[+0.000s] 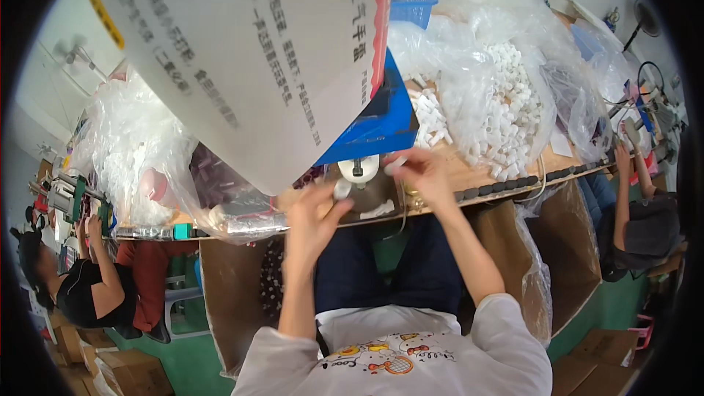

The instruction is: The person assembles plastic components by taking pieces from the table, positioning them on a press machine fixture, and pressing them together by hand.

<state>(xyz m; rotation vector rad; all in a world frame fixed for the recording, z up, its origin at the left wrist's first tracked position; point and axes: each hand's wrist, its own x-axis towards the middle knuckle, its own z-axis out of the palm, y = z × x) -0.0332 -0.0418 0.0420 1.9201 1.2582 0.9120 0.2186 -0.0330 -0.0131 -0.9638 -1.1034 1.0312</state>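
Observation:
My left hand [315,214] is closed, thumb and fingers pinching a small white plastic piece [342,189]. To its right, my right hand [427,176] also pinches a small white piece [397,163] at its fingertips. Between the two hands sits the white front part [359,170] of a blue bench machine [378,128], with a dark bolt-like fitting in its middle. Below it, a few white bits [380,210] lie on a grey metal surface. A large printed white sheet [257,51] covers much of the machine's upper part.
Loose white pieces [506,103] fill a clear plastic bag right of the machine. A blue basket [412,1] stands behind. More bags [132,154] lie left. Open cardboard boxes [506,249] flank my legs. Other people work at far left [95,279] and far right [645,227].

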